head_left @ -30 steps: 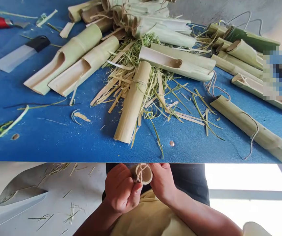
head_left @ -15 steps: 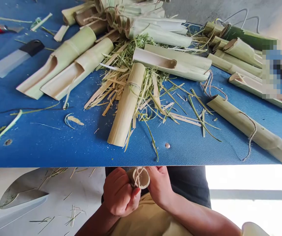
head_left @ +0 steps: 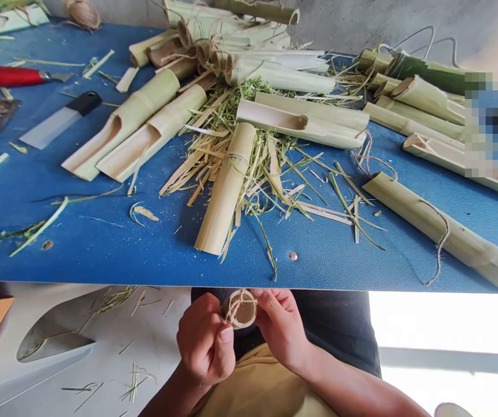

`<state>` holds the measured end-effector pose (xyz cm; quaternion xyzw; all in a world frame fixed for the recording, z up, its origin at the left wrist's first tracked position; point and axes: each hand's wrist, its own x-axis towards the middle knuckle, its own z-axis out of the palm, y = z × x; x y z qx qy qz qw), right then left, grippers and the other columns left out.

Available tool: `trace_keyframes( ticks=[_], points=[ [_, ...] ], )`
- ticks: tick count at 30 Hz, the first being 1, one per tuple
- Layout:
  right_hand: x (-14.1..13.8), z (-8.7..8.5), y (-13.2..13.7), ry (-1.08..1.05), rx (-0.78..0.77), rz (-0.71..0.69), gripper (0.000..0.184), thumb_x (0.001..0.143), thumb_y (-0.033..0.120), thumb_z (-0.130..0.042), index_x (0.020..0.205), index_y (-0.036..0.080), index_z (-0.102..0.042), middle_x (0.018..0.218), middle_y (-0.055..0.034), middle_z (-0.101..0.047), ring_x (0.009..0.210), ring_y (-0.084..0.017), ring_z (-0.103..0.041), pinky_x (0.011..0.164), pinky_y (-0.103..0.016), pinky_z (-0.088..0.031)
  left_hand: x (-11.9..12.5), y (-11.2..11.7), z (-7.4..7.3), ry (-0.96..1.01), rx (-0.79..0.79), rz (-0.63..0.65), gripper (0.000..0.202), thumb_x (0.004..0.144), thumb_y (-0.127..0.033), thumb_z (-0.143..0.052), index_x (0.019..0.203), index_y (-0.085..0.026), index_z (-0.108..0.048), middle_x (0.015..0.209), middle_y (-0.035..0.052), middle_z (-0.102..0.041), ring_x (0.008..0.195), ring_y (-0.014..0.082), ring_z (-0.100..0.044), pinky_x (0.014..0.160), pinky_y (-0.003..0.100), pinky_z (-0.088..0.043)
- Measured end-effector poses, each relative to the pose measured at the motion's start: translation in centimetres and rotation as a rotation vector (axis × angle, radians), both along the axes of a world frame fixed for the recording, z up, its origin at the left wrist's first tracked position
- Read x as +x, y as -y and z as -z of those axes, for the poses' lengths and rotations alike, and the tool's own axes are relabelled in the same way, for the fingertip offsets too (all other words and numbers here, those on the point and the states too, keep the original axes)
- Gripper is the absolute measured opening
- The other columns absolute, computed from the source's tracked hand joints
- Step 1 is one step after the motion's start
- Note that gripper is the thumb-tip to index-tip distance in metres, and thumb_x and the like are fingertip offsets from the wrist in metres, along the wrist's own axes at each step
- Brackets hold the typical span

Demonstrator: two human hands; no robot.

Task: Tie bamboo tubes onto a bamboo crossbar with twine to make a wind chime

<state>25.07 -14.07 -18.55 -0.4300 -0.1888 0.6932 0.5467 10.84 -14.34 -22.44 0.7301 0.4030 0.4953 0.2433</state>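
Observation:
Just below the table edge, over my lap, a short bamboo tube point(head_left: 248, 314) points its round opening towards me. Twine point(head_left: 236, 303) crosses that opening in a loop. My left hand point(head_left: 206, 337) is closed at the tube's left side, thumb bent over the curled fingers; its grip on the tube is partly hidden. On the right rim, the thumb and fingers of my right hand point(head_left: 281, 326) pinch together where the twine runs. The tube's far end is out of sight.
On the blue table point(head_left: 179, 263) lie a bamboo piece point(head_left: 226, 191), shavings point(head_left: 196, 168), scoop-cut bamboo tubes point(head_left: 122, 127), a black-handled knife point(head_left: 61, 120) and a red-handled knife point(head_left: 7, 76). A long bamboo pole with twine point(head_left: 431, 220) overhangs the right. Another person is at the far right.
My view has shifted, bringing more of the table's left side in. My left thumb has moved off the tube's rim, and my right thumb now shows at the rim's upper right.

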Motion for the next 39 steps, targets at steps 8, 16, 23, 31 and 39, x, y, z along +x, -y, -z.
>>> trace_keyframes(
  ticks=[8,16,23,31,39],
  points=[
    [-0.2,0.6,-0.8,-0.03,-0.206,0.092,0.075,0.063,0.054,-0.094,0.06,0.023,-0.026,0.057,0.0088,-0.024,0.059,-0.007,-0.02,0.055,-0.024,-0.029,1.6,-1.5,0.4,0.126,0.264,-0.062,0.037,0.109,-0.02,-0.044,0.072,-0.021,-0.045,0.06,-0.0013,-0.05,0.054,0.0139,-0.047,0.055,0.028,-0.038],
    [-0.3,0.9,-1.3,-0.089,-0.153,0.156,0.081,0.061,0.055,-0.096,0.056,0.022,-0.022,0.055,0.0093,-0.021,0.057,-0.007,-0.018,0.053,-0.022,-0.024,2.6,-2.1,0.1,0.267,0.179,-0.165,0.043,0.111,-0.025,-0.041,0.069,-0.021,-0.044,0.058,-0.0031,-0.047,0.05,0.0123,-0.047,0.053,0.025,-0.043],
    [0.1,-0.1,-0.1,-0.053,0.02,-0.077,0.078,0.075,0.076,-0.083,0.059,0.022,-0.029,0.054,0.0101,-0.024,0.053,-0.005,-0.021,0.052,-0.022,-0.022,2.6,-0.6,-0.7,0.501,-0.161,-0.143,0.04,0.105,-0.057,-0.051,0.089,-0.021,-0.06,0.083,0.0043,-0.059,0.071,0.018,-0.058,0.061,0.027,-0.053],
    [0.4,-1.2,1.2,0.038,0.125,-0.207,0.078,0.076,0.084,-0.077,0.061,0.023,-0.032,0.055,0.0095,-0.028,0.052,-0.006,-0.023,0.049,-0.023,-0.021,1.3,2.5,1.4,0.479,-0.188,0.008,0.055,0.093,-0.07,-0.064,0.116,-0.02,-0.069,0.097,0.0112,-0.071,0.08,0.0249,-0.069,0.071,0.035,-0.057],
    [6.5,-5.2,2.3,0.381,0.31,-0.516,0.074,0.088,0.087,-0.06,0.063,0.022,-0.035,0.06,0.0076,-0.026,0.057,-0.009,-0.02,0.053,-0.028,-0.017,-2.7,2.0,-4.9,0.554,-0.1,-0.145,0.045,0.102,-0.062,-0.055,0.118,-0.02,-0.064,0.079,0.004,-0.072,0.059,0.018,-0.064,0.053,0.027,-0.053]
  ],
)
